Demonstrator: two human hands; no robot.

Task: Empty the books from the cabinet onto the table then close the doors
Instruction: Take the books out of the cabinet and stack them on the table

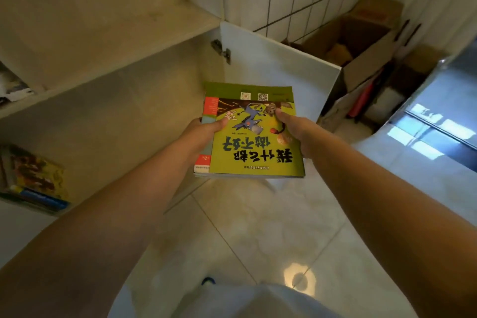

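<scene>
I hold a small stack of books point(254, 147) in front of me over the floor; the top one has a green cover with a cartoon donkey. My left hand point(204, 132) grips the stack's left edge, thumb on the cover. My right hand point(296, 129) grips its right edge, thumb on top. The open cabinet point(108, 101) is to my left. More books point(36, 181) lie stacked on its lower shelf at the far left. The white cabinet door point(278, 72) stands open behind the stack.
An open cardboard box point(361, 44) sits on the floor by the tiled wall, behind the door. A glossy table top point(438, 116) shows at the right edge. Some papers point(13, 85) lie on a higher shelf at far left. Glossy tiled floor point(258, 227) below.
</scene>
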